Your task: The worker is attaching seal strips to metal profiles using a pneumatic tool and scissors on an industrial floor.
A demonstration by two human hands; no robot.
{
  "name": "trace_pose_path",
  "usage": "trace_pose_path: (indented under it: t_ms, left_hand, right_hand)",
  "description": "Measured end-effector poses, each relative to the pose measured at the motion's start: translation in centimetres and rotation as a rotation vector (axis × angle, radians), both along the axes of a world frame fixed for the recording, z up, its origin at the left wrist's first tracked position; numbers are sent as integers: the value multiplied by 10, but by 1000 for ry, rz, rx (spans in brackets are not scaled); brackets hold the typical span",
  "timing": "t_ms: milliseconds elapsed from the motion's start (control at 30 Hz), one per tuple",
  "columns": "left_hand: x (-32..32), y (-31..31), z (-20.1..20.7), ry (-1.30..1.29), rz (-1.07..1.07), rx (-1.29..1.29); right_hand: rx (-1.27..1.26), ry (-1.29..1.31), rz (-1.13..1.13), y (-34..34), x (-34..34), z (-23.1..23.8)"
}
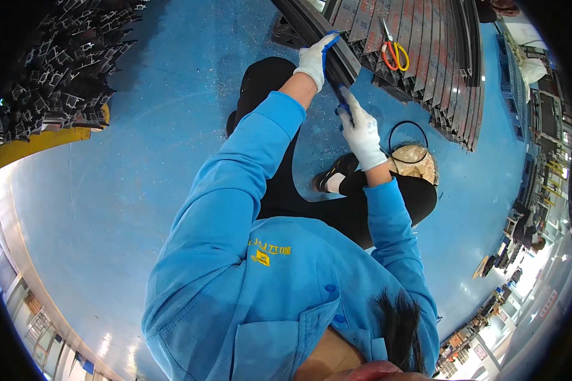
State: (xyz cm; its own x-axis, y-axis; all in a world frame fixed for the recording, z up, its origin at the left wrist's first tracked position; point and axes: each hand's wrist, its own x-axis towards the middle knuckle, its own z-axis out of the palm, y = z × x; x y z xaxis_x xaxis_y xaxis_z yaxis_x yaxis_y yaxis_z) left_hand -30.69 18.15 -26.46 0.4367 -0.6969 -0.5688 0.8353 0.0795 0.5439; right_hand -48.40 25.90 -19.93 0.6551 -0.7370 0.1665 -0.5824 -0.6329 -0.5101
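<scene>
A long dark profile (346, 61) slants down from the top edge of the view. My left hand (313, 63), in a white glove with a blue palm, is closed around its left side. Lower and to the right, my right hand (364, 136), gloved the same way, is closed by the profile's near end. Its fingertips press on something dark there, mostly hidden by the glove. A pair of scissors (395, 56) with one red and one yellow handle lies to the right, on a stack of long profiles (435, 63).
A dark heap of profiles (63, 70) rests on a yellow support (38, 149) at the far left. Near my right knee sits a beige bundle (416, 162) with a black loop (408, 122) by it. Racks (556, 146) line the right side beyond the blue floor (140, 184).
</scene>
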Motion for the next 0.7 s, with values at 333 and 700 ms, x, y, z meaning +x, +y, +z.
trace_pose_path:
  t_ms: [333, 700]
  left_hand:
    - [4, -6, -9, 18, 13, -2]
    - [-6, -1, 4, 5, -45, -9]
  right_hand:
    - [94, 68, -29, 46, -61, 42]
    - [72, 137, -54, 34, -36, 27]
